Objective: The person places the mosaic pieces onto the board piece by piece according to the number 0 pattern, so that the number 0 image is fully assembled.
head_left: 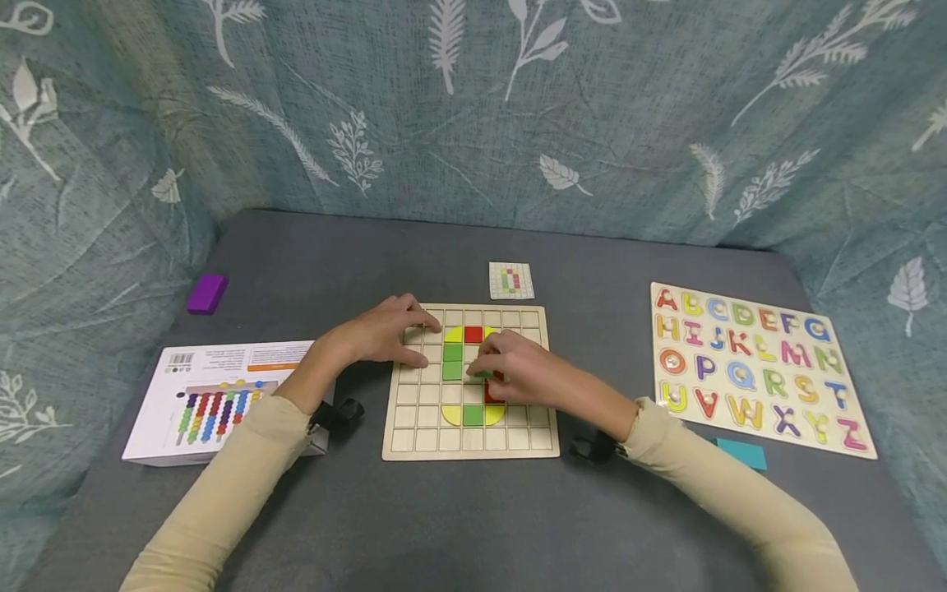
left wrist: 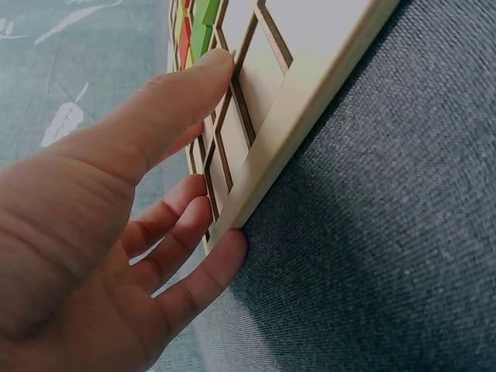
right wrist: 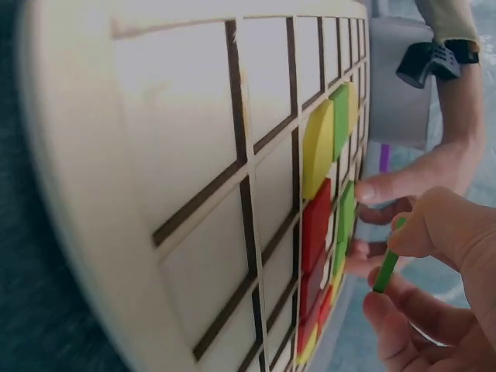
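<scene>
A wooden grid board (head_left: 420, 417) lies flat at the middle of the table. On it, coloured tiles form a ring: green squares (head_left: 452, 362) on the left, red squares (right wrist: 314, 221) on the right, a red square (head_left: 473, 335) at the top, a green square (head_left: 472, 415) at the bottom, yellow rounded pieces (head_left: 450, 416) at corners. My right hand (head_left: 524, 370) pinches a green square tile (right wrist: 387, 267) between thumb and fingers, above the board. My left hand (head_left: 376, 333) rests at the board's left edge, thumb (left wrist: 190, 89) over the grid, fingers loosely spread, holding nothing.
Behind the board lies a small pattern card (head_left: 511, 280). An alphabet puzzle board (head_left: 666, 308) is at the right, beside a teal block (head_left: 742, 454). At the left are a white box (head_left: 155, 411) and a purple block (head_left: 207, 293). A patterned curtain (head_left: 473, 148) hangs behind the table.
</scene>
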Demonstrator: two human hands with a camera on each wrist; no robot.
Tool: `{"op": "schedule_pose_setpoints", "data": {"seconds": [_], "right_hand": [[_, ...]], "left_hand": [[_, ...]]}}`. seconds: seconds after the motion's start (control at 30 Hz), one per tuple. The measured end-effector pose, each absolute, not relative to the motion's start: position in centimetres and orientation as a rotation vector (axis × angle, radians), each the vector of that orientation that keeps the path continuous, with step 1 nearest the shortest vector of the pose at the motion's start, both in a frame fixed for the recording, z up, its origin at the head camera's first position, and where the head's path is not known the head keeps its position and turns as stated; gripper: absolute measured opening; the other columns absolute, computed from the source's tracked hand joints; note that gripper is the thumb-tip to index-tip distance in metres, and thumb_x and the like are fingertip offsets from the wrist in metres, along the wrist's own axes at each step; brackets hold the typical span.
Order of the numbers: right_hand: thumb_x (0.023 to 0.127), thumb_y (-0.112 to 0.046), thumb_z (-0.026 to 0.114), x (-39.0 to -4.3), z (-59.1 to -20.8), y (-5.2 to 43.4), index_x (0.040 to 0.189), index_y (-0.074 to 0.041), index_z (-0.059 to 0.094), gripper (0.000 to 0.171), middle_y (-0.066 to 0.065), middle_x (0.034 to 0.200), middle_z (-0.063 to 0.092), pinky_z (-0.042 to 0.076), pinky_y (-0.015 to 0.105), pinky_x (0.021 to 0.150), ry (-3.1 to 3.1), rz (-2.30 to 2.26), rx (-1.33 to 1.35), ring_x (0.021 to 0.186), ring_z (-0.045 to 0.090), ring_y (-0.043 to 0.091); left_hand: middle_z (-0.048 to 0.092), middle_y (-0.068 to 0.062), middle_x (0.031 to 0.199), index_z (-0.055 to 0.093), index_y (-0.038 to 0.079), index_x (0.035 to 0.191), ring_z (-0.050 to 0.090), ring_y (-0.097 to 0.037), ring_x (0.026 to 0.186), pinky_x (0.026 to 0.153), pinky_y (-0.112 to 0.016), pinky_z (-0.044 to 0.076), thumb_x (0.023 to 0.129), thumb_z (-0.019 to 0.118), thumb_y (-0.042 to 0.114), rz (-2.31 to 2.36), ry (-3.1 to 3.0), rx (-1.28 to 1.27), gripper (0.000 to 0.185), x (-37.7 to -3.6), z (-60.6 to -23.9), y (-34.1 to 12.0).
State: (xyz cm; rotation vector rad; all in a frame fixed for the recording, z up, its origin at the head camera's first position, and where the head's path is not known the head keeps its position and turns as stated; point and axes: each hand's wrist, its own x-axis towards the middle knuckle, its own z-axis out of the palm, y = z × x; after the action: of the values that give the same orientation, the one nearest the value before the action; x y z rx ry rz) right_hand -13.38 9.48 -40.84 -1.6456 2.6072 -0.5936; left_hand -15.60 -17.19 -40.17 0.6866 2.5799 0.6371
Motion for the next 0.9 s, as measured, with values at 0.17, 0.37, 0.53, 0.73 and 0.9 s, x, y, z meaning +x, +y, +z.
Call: {"op": "schedule_pose_setpoints", "data": {"seconds": [0.17,0.37,0.53,0.73,0.9], "right_hand": [[0.079,0.0,0.062,-13.8,-41.3,8.0,0.101,-0.012,0.075,0.028,0.004,0.095,0.066,0.045,0.03,0.081,2.548,-0.561,-1.656,0.079,0.051,0.014],[0.083,-0.002,0.063,-14.0,-41.4,6.7,0.106,-0.013,0.074,0.027,0.004,0.101,0.066,0.046,0.03,0.082,2.516,-0.496,-1.589,0.088,0.056,0.017],[0.082,-0.002,0.063,-13.9,-41.6,6.2,0.106,-0.012,0.074,0.029,0.005,0.1,0.065,0.046,0.028,0.081,2.513,-0.467,-1.588,0.087,0.056,0.017],[0.08,-0.001,0.063,-13.8,-42.0,6.1,0.102,-0.012,0.075,0.027,0.005,0.096,0.064,0.044,0.023,0.074,2.508,-0.491,-1.626,0.081,0.053,0.015],[0.08,0.0,0.063,-13.6,-42.1,6.1,0.101,-0.011,0.075,0.027,0.005,0.096,0.063,0.044,0.022,0.073,2.505,-0.508,-1.641,0.08,0.054,0.015]], "left_hand": [[0.047,-0.009,0.115,0.061,0.015,0.129,0.041,-0.023,0.101,0.085,-0.039,0.04,0.083,0.077,0.03,0.63,2.574,0.688,0.051,-15.7,-40.3,-17.3],[0.048,-0.009,0.116,0.061,0.016,0.129,0.041,-0.022,0.101,0.085,-0.038,0.041,0.083,0.077,0.031,0.619,2.577,0.69,0.051,-15.6,-40.2,-17.3],[0.047,-0.009,0.115,0.061,0.015,0.129,0.041,-0.023,0.101,0.086,-0.039,0.041,0.083,0.077,0.03,0.625,2.578,0.697,0.051,-15.7,-40.1,-17.2],[0.048,-0.009,0.115,0.062,0.015,0.129,0.041,-0.022,0.101,0.085,-0.038,0.041,0.082,0.078,0.03,0.626,2.591,0.696,0.052,-15.7,-40.1,-17.3],[0.048,-0.01,0.116,0.062,0.015,0.129,0.042,-0.023,0.101,0.085,-0.039,0.041,0.082,0.078,0.029,0.625,2.589,0.695,0.051,-15.6,-40.3,-17.3]]}}
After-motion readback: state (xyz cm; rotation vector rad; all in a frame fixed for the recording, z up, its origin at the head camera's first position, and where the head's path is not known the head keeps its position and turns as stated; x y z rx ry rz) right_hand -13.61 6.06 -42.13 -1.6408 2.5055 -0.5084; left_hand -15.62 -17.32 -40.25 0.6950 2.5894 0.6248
